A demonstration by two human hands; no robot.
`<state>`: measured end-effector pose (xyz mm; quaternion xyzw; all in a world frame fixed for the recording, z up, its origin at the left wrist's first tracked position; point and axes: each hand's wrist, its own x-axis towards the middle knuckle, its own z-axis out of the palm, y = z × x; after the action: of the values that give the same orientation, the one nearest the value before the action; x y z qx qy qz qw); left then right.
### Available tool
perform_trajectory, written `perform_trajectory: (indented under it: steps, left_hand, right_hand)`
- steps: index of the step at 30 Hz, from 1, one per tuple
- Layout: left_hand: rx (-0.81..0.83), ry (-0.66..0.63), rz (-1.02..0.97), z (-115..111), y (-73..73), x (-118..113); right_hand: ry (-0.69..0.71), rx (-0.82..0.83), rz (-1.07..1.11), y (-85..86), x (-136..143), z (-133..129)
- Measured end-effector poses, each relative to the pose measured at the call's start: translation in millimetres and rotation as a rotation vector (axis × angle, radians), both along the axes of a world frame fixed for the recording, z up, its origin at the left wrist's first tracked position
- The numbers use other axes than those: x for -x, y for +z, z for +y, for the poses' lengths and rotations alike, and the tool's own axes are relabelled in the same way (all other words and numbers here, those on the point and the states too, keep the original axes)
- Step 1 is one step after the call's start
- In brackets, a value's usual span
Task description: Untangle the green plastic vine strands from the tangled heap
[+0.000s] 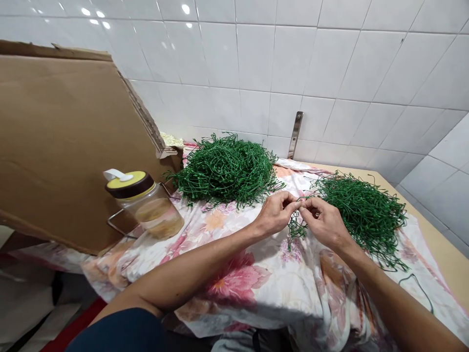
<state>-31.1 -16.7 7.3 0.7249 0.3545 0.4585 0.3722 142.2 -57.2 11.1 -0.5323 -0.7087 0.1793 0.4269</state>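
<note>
My left hand [279, 211] and my right hand [322, 220] meet in front of me with their fingertips nearly touching. Both are closed in a pinch on a thin green cord [303, 198], most of it hidden by the fingers. Just below the fingertips, a small tangle of green cords [296, 227] shows against the cloth; whether it hangs or lies there I cannot tell. Close by my right hand is a loose pile of green cords [361, 212]. Beyond my left hand sits a bigger heap of green cords [227, 168], with small knots or tips at the ends.
A floral cloth [242, 278] covers the table [445, 254]. At left stand a clear jar with a yellow-and-brown lid [157, 215] and a large cardboard box [66, 146]. Behind are a white tiled wall [256, 58] and a metal strip [295, 134]. One loose cord [421, 288] lies at right.
</note>
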Motion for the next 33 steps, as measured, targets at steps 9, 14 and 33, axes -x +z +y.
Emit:
perform_trajectory:
  steps: [9, 14, 33]
  left_hand:
    - [-0.379, 0.087, 0.211, -4.7, -8.5, -1.2]
    - [-0.679, 0.158, 0.321, -12.3, -6.5, -3.2]
    - [0.404, -0.029, -0.301, 18.8, 1.8, -1.1]
  right_hand:
    - [-0.062, 0.057, 0.003, -1.9, 8.2, 2.9]
    - [-0.187, -0.162, -0.148, 3.0, 6.2, 9.0]
    - [-0.805, -0.295, -0.232, 36.5, -158.6, 32.0]
